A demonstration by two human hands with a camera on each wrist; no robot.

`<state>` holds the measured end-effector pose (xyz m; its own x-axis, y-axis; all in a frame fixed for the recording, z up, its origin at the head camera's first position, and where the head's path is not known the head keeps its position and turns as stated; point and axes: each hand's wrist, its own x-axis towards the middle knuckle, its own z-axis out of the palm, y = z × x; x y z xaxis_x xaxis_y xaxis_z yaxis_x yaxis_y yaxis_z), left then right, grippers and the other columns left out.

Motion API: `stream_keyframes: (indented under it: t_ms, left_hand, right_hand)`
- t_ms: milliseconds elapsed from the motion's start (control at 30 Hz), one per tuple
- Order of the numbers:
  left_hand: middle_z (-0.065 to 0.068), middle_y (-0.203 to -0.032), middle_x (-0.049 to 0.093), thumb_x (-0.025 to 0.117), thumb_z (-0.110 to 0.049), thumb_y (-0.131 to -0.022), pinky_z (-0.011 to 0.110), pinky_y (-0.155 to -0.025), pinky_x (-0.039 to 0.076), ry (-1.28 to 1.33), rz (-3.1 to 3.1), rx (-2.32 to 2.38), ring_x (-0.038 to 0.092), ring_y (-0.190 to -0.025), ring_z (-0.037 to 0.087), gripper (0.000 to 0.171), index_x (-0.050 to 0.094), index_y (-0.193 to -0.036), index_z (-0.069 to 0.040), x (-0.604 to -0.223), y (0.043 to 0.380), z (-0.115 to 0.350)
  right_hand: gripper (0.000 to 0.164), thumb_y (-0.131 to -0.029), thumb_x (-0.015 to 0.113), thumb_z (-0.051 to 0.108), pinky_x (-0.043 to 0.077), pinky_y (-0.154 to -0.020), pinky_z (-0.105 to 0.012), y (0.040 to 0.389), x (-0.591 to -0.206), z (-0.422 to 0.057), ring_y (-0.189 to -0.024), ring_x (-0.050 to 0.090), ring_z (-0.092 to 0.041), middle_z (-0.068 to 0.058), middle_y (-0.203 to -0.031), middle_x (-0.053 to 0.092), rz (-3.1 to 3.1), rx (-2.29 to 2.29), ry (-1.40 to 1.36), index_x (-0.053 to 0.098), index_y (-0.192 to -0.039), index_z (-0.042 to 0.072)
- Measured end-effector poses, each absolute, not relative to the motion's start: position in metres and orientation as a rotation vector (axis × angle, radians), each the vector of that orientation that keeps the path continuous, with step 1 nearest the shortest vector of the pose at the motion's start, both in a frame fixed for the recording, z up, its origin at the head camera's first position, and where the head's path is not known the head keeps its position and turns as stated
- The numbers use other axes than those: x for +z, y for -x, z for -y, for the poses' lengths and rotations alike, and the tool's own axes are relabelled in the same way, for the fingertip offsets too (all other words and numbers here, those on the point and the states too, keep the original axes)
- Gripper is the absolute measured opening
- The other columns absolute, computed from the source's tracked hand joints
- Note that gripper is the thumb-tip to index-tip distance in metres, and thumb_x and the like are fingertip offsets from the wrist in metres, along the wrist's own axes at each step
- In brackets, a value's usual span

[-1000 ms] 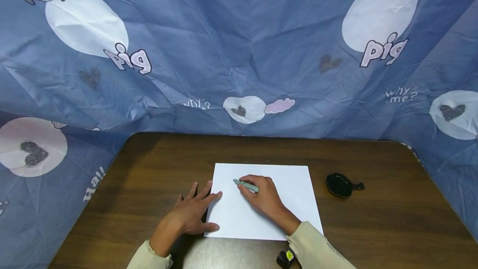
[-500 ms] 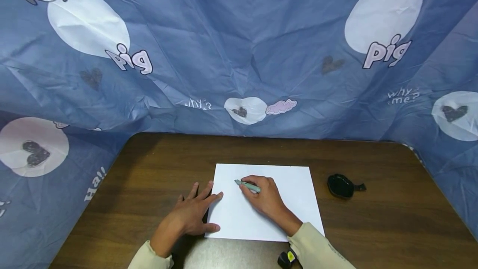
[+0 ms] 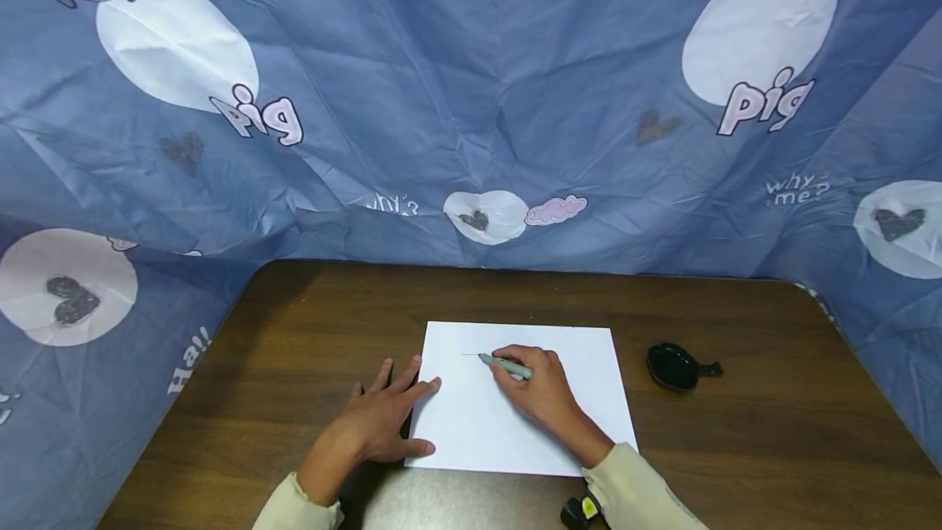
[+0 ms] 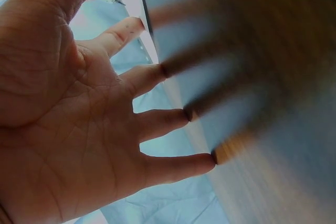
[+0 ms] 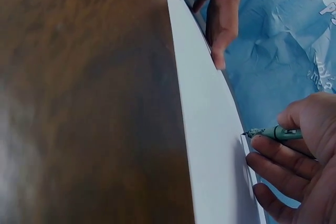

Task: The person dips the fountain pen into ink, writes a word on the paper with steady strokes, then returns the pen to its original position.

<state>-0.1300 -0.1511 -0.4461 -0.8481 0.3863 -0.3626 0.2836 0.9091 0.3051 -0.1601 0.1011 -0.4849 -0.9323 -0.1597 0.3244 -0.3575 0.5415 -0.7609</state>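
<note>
A sheet of white paper (image 3: 456,432) lies on the brown table, bearing a short thin dark line (image 3: 469,354) in its upper left part. My right hand (image 3: 545,389) pinches a green pen (image 3: 511,366) between thumb and fingers, its tip on the paper at the line's right end. In the right wrist view the pen (image 5: 281,132) shows a dark pointed tip. Fingers spread, my left hand (image 3: 375,424) rests across the paper's left edge, with thumb and index finger on the sheet. The left wrist view shows this hand's palm (image 4: 79,114) and extended fingers, tips touching the surface.
Right of the paper sits a small black pan-shaped dish (image 3: 673,366), its handle pointing right. A black object with a yellow patch (image 3: 577,509) is by my right sleeve. Behind the wooden table (image 3: 353,301) hangs a blue printed cloth (image 3: 412,105).
My right hand has moved the pen tip to the right, and a thin line now shows on the paper behind it. My left hand has stayed in place on the paper's edge.
</note>
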Motion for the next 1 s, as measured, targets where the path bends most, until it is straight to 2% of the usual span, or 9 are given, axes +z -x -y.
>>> stream_keyframes:
  t_ms: [200, 733, 1000]
  left_hand:
    - [0.006, -0.166, 0.017, 0.078, -0.055, -0.079, 0.079, -0.101, 0.020, -0.500, -2.641, 0.355, 0.011, -0.149, 0.046, 0.086, 0.042, -0.153, -0.029, -0.447, 0.130, 0.152]
    - [0.006, -0.166, 0.016, 0.079, -0.054, -0.080, 0.079, -0.102, 0.019, -0.502, -2.632, 0.375, 0.010, -0.149, 0.046, 0.086, 0.042, -0.153, -0.029, -0.444, 0.129, 0.154]
    - [0.007, -0.166, 0.017, 0.078, -0.053, -0.080, 0.079, -0.102, 0.019, -0.511, -2.629, 0.392, 0.010, -0.148, 0.047, 0.085, 0.042, -0.153, -0.028, -0.445, 0.130, 0.155]
  right_hand:
    - [0.013, -0.084, 0.079, 0.010, 0.054, -0.074, -0.033, 0.159, -0.486, -0.114, -0.080, 0.067, -0.008, 0.004, -0.090, 0.076, 2.573, 1.340, -0.377, 0.079, -0.096, 0.007]
    - [0.014, -0.084, 0.078, 0.010, 0.055, -0.077, -0.039, 0.151, -0.483, -0.149, -0.085, 0.069, -0.015, 0.000, -0.091, 0.076, 2.597, 1.307, -0.267, 0.079, -0.097, 0.006]
    - [0.016, -0.086, 0.078, 0.010, 0.053, -0.075, -0.032, 0.144, -0.481, -0.174, -0.084, 0.065, -0.016, -0.003, -0.096, 0.076, 2.627, 1.361, -0.141, 0.078, -0.101, 0.005]
